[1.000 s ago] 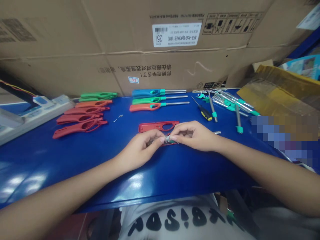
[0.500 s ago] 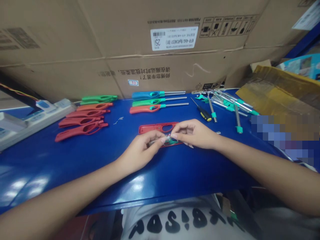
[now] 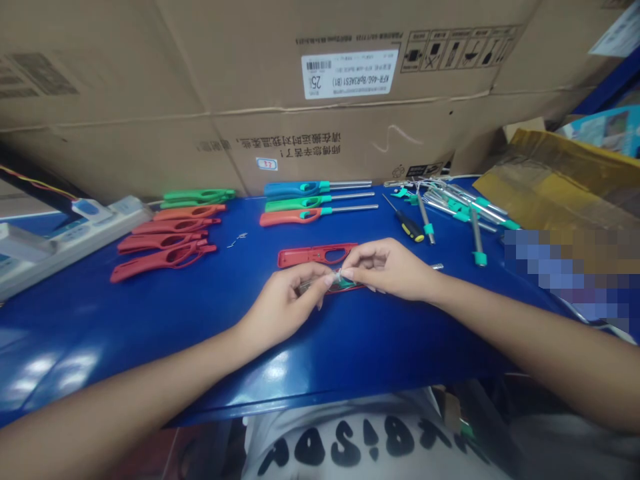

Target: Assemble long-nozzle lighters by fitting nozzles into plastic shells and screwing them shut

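Red lighter shell half under two pinching hands

Nearest me is a bare stretch of blue table, and just past it both hands meet over that shell half, which lies mostly hidden at the middle. The left hand is pinched, thumb to finger, on a small pale part; the right hand has its fingertips together at the part's other side, though what exactly they grip I can't tell. A bit of teal shows in the shell beneath.

I'd judge this a fine fitting or adjusting step, the part being worked by touch just above the shell. The next move would call for a steady left pinch and a small, careful shift of the right fingertips.

Against a second ago, the hands have hardly travelled, but more teal shows between them now.

Just beyond lies a second red half. Farther right sit a black-and-yellow screwdriver and a heap of silver tubes; farther left, red handles. Three finished-looking lighters lie farther back, before a cardboard box.
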Tool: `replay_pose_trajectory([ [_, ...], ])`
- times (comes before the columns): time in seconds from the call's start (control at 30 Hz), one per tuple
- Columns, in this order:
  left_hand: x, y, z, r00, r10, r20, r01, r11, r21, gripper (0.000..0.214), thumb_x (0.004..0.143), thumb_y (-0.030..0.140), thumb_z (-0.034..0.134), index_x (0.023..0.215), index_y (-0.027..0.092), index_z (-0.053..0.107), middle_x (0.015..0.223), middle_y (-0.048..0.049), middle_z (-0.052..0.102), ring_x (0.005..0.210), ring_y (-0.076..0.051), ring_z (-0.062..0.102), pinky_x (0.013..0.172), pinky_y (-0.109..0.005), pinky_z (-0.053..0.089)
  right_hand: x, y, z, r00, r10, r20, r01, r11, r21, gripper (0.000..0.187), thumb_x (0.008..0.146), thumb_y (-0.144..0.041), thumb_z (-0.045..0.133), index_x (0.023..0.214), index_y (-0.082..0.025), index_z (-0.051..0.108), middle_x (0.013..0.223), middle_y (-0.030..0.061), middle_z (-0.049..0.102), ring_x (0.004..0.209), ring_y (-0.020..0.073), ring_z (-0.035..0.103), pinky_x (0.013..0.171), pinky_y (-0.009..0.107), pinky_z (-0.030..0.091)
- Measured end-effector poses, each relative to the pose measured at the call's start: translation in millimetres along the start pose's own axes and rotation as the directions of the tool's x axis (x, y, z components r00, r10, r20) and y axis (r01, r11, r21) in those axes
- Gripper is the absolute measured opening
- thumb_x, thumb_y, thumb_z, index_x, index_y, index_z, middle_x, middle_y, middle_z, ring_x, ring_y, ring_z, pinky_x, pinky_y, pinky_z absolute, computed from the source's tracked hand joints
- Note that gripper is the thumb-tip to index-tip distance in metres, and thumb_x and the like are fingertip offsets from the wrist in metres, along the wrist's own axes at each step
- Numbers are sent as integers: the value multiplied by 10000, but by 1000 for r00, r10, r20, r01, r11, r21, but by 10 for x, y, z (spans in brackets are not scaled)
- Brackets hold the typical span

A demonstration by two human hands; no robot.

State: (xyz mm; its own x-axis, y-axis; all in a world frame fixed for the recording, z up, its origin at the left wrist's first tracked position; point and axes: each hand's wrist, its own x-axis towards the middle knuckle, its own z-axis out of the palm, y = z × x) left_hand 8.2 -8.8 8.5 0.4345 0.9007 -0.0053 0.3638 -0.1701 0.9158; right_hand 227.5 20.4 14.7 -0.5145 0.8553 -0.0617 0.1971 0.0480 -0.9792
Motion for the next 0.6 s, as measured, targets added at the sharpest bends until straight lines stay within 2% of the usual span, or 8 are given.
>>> replay_pose_trajectory([
  [0.33,35,40,-34,1000,8,1,-8,999,-39,270,958,406,605,956,156,709,652,28,648,630,-112,600,636,-207,453,10,14,-8,999,40,12,-40,999,5,345,814,-452,746,878,-114,712,518,-40,572,421,67,493,409,193,411],
  [0.47,36,46,-67,1000,-19,-2,19,1000,-21,276,940,415,632,972,158,727,648,27,665,612,-111,608,614,-198,458,8,24,-14,1000,12,6,-12,1000,-9,357,822,-453,742,920,-110,741,532,-32,586,426,69,496,408,198,413],
  [0.6,45,35,-83,1000,-12,-1,12,1000,-9,262,954,395,617,902,161,722,664,21,685,628,-109,626,632,-193,472,5,42,-18,1000,-12,-10,12,1000,-6,353,826,-449,737,948,-118,744,598,-18,626,423,65,496,398,202,407],
])
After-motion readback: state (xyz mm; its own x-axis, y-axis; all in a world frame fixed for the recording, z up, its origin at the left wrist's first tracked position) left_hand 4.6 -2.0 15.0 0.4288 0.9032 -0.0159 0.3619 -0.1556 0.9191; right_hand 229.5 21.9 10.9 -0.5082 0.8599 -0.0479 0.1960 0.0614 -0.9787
